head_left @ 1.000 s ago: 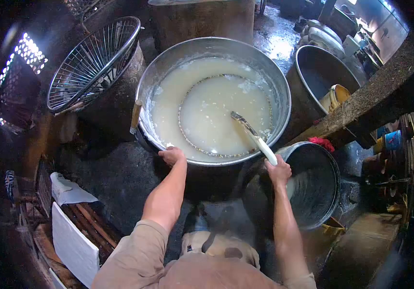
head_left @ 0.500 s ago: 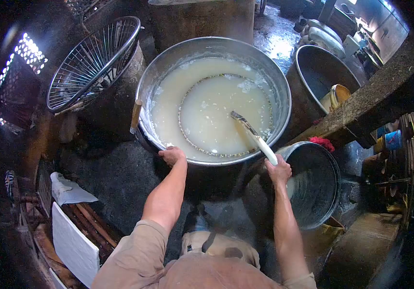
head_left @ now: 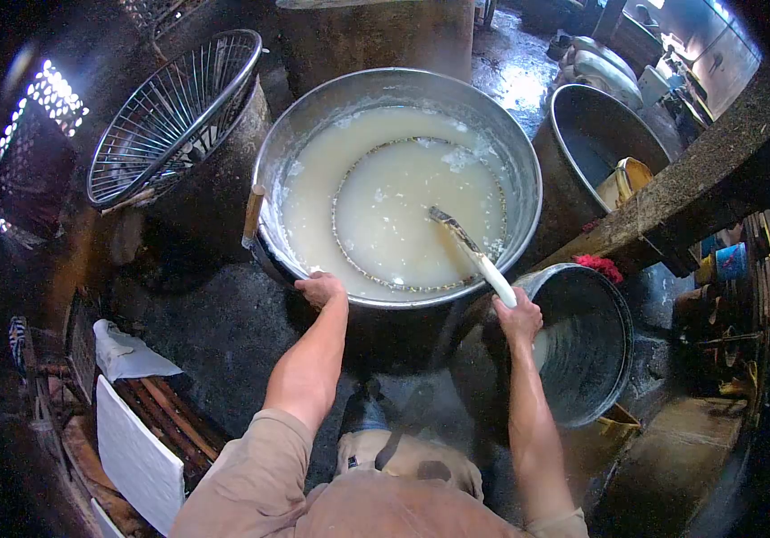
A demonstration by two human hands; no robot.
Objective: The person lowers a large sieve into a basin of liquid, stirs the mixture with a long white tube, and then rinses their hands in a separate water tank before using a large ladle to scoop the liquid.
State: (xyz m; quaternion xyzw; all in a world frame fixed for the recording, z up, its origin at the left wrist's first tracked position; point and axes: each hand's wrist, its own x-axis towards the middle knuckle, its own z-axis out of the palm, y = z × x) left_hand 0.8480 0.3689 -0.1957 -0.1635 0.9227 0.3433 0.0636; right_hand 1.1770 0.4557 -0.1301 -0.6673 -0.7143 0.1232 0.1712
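Observation:
A large round metal vat (head_left: pixel 400 82) stands in front of me, holding cloudy whitish liquid (head_left: pixel 313 197) with white flecks and foam. In the liquid lies a thin, mottled, round rim (head_left: pixel 334 224); whatever is below its edge is hidden. My left hand (head_left: pixel 321 290) is closed on the vat's near-left rim. In my right hand (head_left: pixel 518 316), fingers wrap the lower end of a long white handle (head_left: pixel 490 269). The handle slants up and left over the vat's near-right rim, turning dark and worn at its far end. Any head it has is out of sight.
To the left, a wire-ribbed basket (head_left: pixel 178 117) sits on a dark container. Near my right arm stands an open metal drum (head_left: pixel 582 359). Farther right are another vat (head_left: pixel 604 134) and a slanting wooden beam (head_left: pixel 672 197). A white board (head_left: pixel 138 457) leans at lower left.
Both hands and the white handle hold the same places. Only the small white flecks on the liquid look slightly shifted.

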